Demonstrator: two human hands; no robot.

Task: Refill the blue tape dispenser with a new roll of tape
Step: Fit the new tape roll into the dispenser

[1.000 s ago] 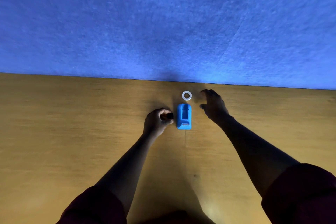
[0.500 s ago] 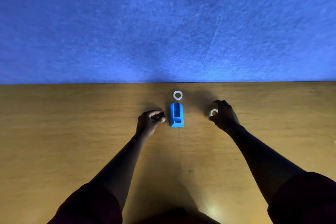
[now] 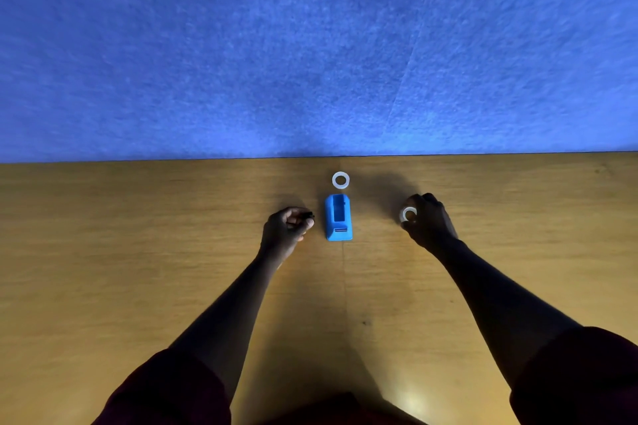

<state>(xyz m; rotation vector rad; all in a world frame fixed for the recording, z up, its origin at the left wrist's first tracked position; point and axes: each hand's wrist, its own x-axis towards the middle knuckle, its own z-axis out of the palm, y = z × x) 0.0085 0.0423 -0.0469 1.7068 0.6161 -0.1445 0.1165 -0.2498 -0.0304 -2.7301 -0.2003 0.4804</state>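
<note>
The dispenser (image 3: 338, 217) stands on the desk (image 3: 138, 252) between the two hands, its slot open on top and nothing seated in it. A white ring (image 3: 340, 180) lies flat just beyond it, near the blue wall (image 3: 310, 45). The right hand (image 3: 428, 221) is well to the right of the dispenser, fingers curled round a second ring (image 3: 408, 215), which shows at its inner side; whether this one is the new roll or a spent core cannot be told. The left hand (image 3: 286, 226) sits just beside the dispenser's left side, closed round a small dark piece (image 3: 307, 216), probably the spindle, though it is too small to be sure.

The step in hand looks like bringing a roll and the dark piece together. To do it well, the two hands should likely meet over the desk, the dark piece pushed squarely through the roll's hole, the tape's free end facing the cutter before the roll drops into the slot.

Both forearms reach forward from dark sleeves, the left angled inward, the right angled out with the wrist bent toward the centre.
</note>
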